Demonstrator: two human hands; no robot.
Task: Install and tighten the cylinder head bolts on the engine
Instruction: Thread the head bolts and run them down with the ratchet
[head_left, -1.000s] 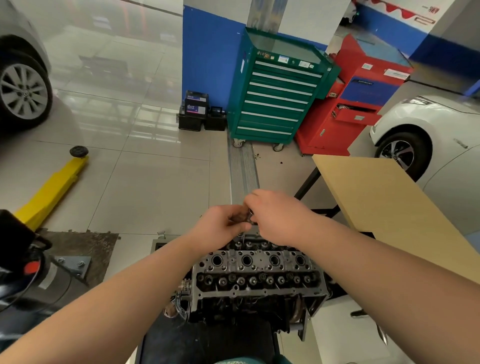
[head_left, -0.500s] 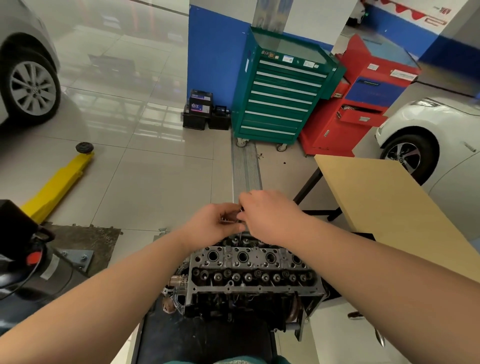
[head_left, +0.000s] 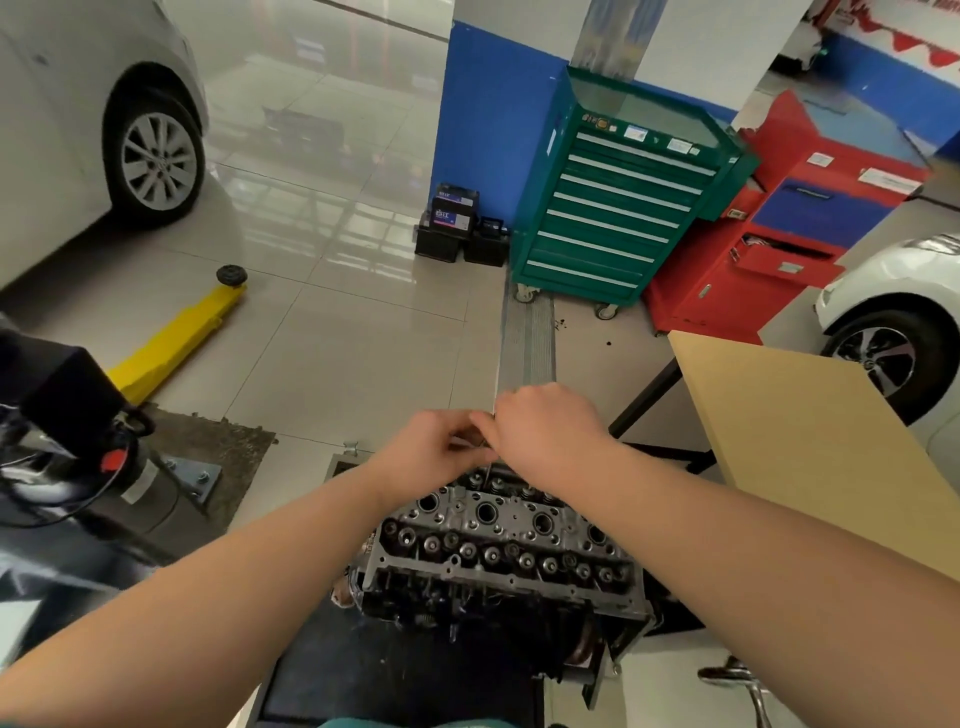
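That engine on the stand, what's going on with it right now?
A person is working on the cylinder head of an engine set on a stand in a car workshop. Both hands meet over its far edge: the left hand and right hand together pinch a thin metal piece, probably a bolt, whose lower end points down toward the head. How far in it sits cannot be told. A green tool cabinet stands behind.

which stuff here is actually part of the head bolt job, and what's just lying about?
In the job: dark metal cylinder head; thin bolt shank under the fingers; left hand; right hand.

Lying about: green drawer cabinet; red tool cart; yellow lift arm; tan board.
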